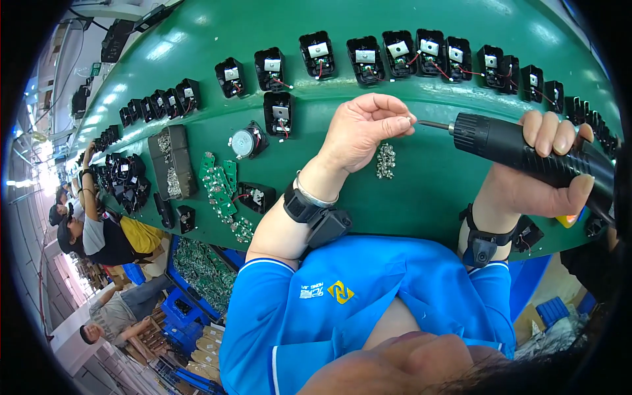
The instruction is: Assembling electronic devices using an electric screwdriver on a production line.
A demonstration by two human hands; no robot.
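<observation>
My right hand (550, 158) is wrapped round a black electric screwdriver (487, 135), held level above the bench with its bit (434, 124) pointing left. At the bit's tip, my left hand (368, 128) is closed in a pinch, thumb against fingers. A small silvery screw (409, 120) shows between the fingertips, partly covered. Below that hand a little pile of silvery screws (386, 162) lies on the green bench. Nearest beyond it stands a black plastic housing (280, 113) with a metal plate and red wires inside.
Similar black housings (365, 59) curve in a row along the green bench (421, 197). On the left are a round speaker-like part (245, 143), small circuit boards (217, 187), a divided tray of metal parts (162, 148) and heaped housings (122, 178). Other people (89, 227) are farther left.
</observation>
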